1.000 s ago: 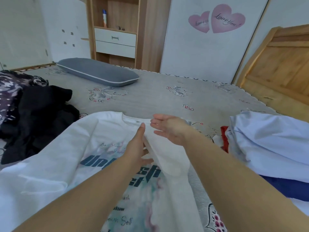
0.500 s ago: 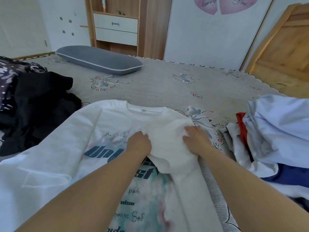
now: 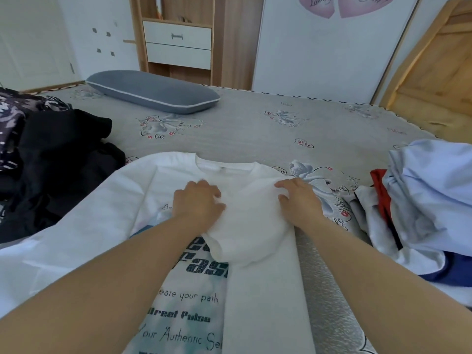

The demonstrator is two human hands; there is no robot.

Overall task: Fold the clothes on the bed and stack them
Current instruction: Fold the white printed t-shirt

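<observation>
**Flattening the folded sleeve before the next fold**

While the black clothes wait at far left, the white T-shirt lies flat on the bed before me. My left hand, fingers loosely bent, presses the folded-in sleeve; my right hand holds its edge (a pinch, I think). I should smooth outward so that no crease is trapped.

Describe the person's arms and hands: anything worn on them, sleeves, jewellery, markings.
Both forearms are bare as far as the frame shows, with no sleeve in view. The left hand and right hand wear no gloves, and no rings, watch, bracelet or markings can be seen.
</observation>
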